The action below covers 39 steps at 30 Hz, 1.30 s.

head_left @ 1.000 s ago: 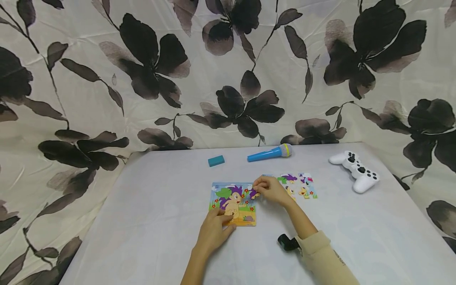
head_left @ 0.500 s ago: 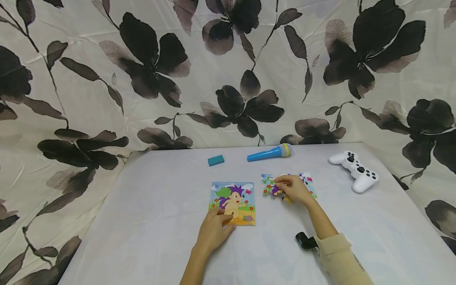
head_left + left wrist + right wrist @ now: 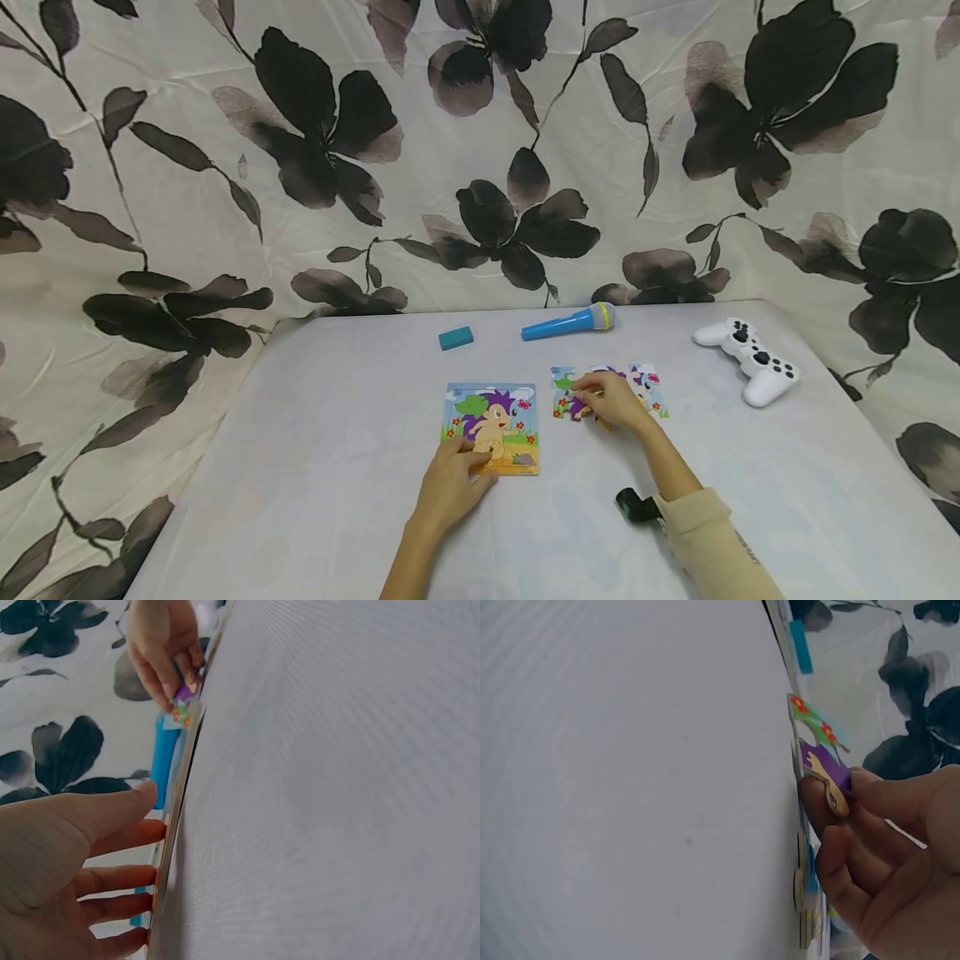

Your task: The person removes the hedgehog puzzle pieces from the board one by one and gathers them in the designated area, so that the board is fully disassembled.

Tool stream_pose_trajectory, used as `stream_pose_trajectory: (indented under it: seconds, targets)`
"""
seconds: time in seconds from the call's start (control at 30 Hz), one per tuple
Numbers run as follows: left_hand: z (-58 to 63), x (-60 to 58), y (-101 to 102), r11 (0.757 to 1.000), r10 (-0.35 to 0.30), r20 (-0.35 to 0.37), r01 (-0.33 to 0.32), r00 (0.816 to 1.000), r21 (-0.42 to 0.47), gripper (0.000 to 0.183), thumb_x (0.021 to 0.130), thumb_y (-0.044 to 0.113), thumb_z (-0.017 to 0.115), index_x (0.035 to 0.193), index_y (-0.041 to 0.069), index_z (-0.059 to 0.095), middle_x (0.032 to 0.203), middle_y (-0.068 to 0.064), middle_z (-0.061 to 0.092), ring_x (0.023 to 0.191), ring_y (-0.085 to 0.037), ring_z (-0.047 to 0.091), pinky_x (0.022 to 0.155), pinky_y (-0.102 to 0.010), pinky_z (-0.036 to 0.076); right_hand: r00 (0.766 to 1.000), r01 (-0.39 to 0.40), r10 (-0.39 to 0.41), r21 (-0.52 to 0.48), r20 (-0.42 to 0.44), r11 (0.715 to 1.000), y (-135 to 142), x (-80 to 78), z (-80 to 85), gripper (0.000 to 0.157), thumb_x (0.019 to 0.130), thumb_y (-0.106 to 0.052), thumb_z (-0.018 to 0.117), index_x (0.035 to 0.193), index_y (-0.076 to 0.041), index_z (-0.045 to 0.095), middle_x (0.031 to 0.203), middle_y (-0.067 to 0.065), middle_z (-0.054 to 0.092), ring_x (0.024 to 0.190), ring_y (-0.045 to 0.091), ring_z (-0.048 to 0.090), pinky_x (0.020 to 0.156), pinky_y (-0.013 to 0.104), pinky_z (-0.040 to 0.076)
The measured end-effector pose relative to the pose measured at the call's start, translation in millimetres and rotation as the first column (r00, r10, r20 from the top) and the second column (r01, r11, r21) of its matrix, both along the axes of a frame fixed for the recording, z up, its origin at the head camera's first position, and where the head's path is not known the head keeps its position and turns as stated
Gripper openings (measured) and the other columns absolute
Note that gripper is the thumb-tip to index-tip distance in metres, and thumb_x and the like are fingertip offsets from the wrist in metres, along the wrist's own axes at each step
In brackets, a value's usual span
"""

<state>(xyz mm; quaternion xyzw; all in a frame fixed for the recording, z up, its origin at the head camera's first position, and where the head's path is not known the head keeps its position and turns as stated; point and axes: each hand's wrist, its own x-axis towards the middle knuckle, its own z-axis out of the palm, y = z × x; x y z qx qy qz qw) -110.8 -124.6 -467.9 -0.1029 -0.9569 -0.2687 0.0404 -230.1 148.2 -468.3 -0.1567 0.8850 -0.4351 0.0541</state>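
Note:
A square puzzle board (image 3: 521, 417) showing a purple-haired hedgehog lies on the white table. My left hand (image 3: 447, 487) rests on its lower left part, fingers relaxed and thumb apart. In the left wrist view, that hand's fingertips (image 3: 156, 877) touch the board's thin edge. To the board's right, my right hand (image 3: 617, 402) pinches a jigsaw piece (image 3: 832, 769) between thumb and fingers. Purple, cream and red flowers show on this piece in the right wrist view. Other jigsaw pieces (image 3: 651, 392) lie under and beyond the right hand, which partly covers them.
Behind the board sit a teal block (image 3: 456, 337) and a blue toy microphone (image 3: 567, 323). A white game controller (image 3: 748, 362) lies at the right side of the table (image 3: 315, 467). Flower-printed cloth (image 3: 420, 125) hangs along the back. A black device (image 3: 636, 505) is fixed at the right wrist.
My right hand has moved from the board's upper right edge rightward to the loose pieces, carrying a jigsaw piece, then shifted slightly left. My left hand has stayed on the board.

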Motion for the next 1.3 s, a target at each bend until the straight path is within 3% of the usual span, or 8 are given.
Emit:
stream_pose_trajectory:
  seconds: [0.13, 0.33, 0.47, 0.63, 0.8, 1.17, 1.3]
  targets:
    - [-1.0, 0.1, -0.3, 1.0, 0.003, 0.001, -0.003, 1.0, -0.004, 0.031, 0.08, 0.026, 0.073, 0.103, 0.005, 0.073, 0.112, -0.015, 0.059, 0.109, -0.031, 0.052, 0.093, -0.046, 0.045, 0.999, -0.02, 0.019, 0.045, 0.029, 0.999, -6.1, 1.6, 4.5, 0.017, 0.088, 0.0, 0.058, 0.102, 0.005, 0.068, 0.1, 0.018, 0.065, 0.08, 0.021, 0.06, 0.058, 0.029, 0.05]
    - [-2.2, -0.3, -0.5, 1.0, 0.001, -0.005, -0.001, 1.0, -0.004, 0.031, 0.08, 0.026, 0.073, 0.103, 0.006, 0.073, 0.113, -0.015, 0.059, 0.109, -0.031, 0.052, 0.093, -0.046, 0.046, 0.996, -0.057, 0.046, 0.159, 0.072, 0.986, -14.7, 5.6, 12.8, 0.031, 0.08, -0.01, 0.073, 0.108, 0.002, 0.067, 0.106, 0.016, 0.064, 0.088, 0.023, 0.058, 0.076, 0.037, 0.051]
    - [-2.6, -0.6, -0.6, 1.0, 0.002, -0.002, -0.002, 1.0, 0.001, 0.031, 0.08, 0.026, 0.073, 0.103, 0.006, 0.073, 0.113, -0.015, 0.059, 0.109, -0.03, 0.052, 0.093, -0.046, 0.046, 0.994, -0.099, 0.087, 0.221, 0.065, 0.97, -19.4, 7.2, 14.1, 0.043, 0.072, -0.009, 0.079, 0.111, 0.004, 0.065, 0.104, 0.016, 0.064, 0.087, 0.021, 0.054, 0.08, 0.039, 0.049]
    - [-2.5, -0.9, -0.4, 1.0, 0.005, 0.005, -0.005, 1.0, 0.006, 0.031, 0.08, 0.027, 0.073, 0.104, 0.006, 0.073, 0.113, -0.014, 0.058, 0.109, -0.03, 0.051, 0.093, -0.046, 0.045, 0.993, -0.116, 0.106, 0.283, 0.048, 0.952, -23.3, 7.3, 13.7, 0.041, 0.073, -0.006, 0.078, 0.11, 0.005, 0.065, 0.098, 0.013, 0.064, 0.084, 0.02, 0.053, 0.076, 0.036, 0.049]
    - [-2.8, -0.9, -0.3, 1.0, 0.005, 0.006, -0.005, 1.0, 0.002, 0.031, 0.08, 0.026, 0.073, 0.103, 0.006, 0.073, 0.113, -0.014, 0.059, 0.109, -0.03, 0.051, 0.093, -0.046, 0.045, 0.993, -0.113, 0.103, 0.291, 0.05, 0.95, -23.6, 7.5, 12.8, 0.039, 0.074, -0.005, 0.077, 0.11, 0.003, 0.066, 0.099, 0.012, 0.064, 0.081, 0.018, 0.052, 0.073, 0.034, 0.048]
    - [-2.2, -1.0, -0.2, 1.0, 0.008, 0.012, -0.008, 1.0, 0.008, 0.031, 0.08, 0.026, 0.073, 0.104, 0.005, 0.073, 0.113, -0.014, 0.058, 0.109, -0.03, 0.051, 0.093, -0.046, 0.045, 0.982, -0.18, 0.189, 0.297, -0.002, 0.938, -21.3, 8.5, 13.6, 0.041, 0.072, -0.006, 0.077, 0.11, 0.005, 0.066, 0.102, 0.015, 0.065, 0.087, 0.022, 0.053, 0.082, 0.041, 0.048]
    - [-1.7, -1.0, -0.3, 1.0, 0.006, 0.003, -0.006, 1.0, 0.005, 0.031, 0.08, 0.026, 0.073, 0.103, 0.005, 0.073, 0.113, -0.014, 0.058, 0.109, -0.03, 0.052, 0.093, -0.046, 0.045, 0.978, -0.19, 0.207, 0.316, -0.02, 0.929, -21.3, 10.2, 14.3, 0.041, 0.074, -0.006, 0.076, 0.113, 0.006, 0.065, 0.1, 0.014, 0.061, 0.085, 0.021, 0.051, 0.076, 0.037, 0.047]
